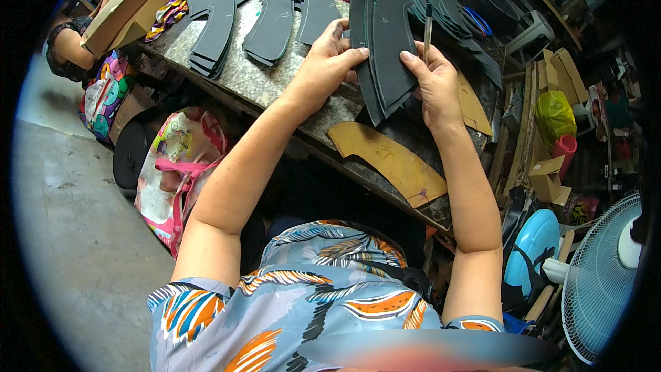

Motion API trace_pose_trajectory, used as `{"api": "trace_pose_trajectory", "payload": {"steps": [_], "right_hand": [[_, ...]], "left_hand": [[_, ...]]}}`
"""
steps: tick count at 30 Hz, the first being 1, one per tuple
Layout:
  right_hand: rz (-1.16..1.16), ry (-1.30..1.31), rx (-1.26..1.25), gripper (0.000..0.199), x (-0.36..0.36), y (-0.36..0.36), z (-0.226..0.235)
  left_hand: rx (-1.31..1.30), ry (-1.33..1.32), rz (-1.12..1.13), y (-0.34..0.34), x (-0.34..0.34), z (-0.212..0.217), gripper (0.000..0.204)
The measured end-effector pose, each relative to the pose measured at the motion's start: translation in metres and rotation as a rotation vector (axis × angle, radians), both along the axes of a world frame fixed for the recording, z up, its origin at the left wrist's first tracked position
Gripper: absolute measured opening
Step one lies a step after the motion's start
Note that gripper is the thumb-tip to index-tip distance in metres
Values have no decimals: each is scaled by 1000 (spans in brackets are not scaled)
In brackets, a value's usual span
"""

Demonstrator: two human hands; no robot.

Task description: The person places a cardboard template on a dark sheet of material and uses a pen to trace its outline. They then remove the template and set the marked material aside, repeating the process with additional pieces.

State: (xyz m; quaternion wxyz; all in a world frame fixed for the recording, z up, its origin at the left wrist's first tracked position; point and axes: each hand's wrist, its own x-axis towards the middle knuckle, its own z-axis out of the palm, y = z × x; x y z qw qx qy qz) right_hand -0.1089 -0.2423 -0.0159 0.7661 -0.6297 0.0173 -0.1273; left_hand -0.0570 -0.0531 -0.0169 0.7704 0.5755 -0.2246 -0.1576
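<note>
Between my two hands is a stack of curved black cut pieces [387, 41], slightly fanned, with pale outlines marked on them. My left hand [335, 58] grips its left edge, thumb on top. On the right edge, my right hand [434, 79] pinches the stack with its thumb, and a slim pen [427, 33] stands up from between its fingers. Below the stack, a tan curved template [389, 162] lies at the table's near edge. Another tan piece [474, 107] is partly hidden behind my right wrist. The undersides of the held pieces are out of sight.
Several piles of similar black pieces [270, 26] spread over the speckled tabletop [237, 72]. More dark pieces [441, 10] lie at the far right. A white fan [600, 279] and a blue stool [533, 251] stand right. A patterned bag [180, 172] hangs left; another person's arm [72, 48] shows beyond.
</note>
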Motion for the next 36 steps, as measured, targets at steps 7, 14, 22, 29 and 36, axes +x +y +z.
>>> {"api": "trace_pose_trajectory", "payload": {"steps": [7,14,22,29,36], "right_hand": [[-76,27,25,26,-1,-3,-1],[42,-92,-202,29,-1,8,-7],[-15,-101,-587,24,-3,3,-16],[-29,-189,-488,21,-4,6,-18],[-12,-208,-510,21,-2,4,-16]], "left_hand": [[-17,42,-13,2,2,1,55],[-24,-88,-55,-5,2,-5,58],[104,-296,-35,-10,2,-12,69],[139,-431,-50,-7,-5,-8,75],[136,-404,9,-9,-4,-11,73]]}}
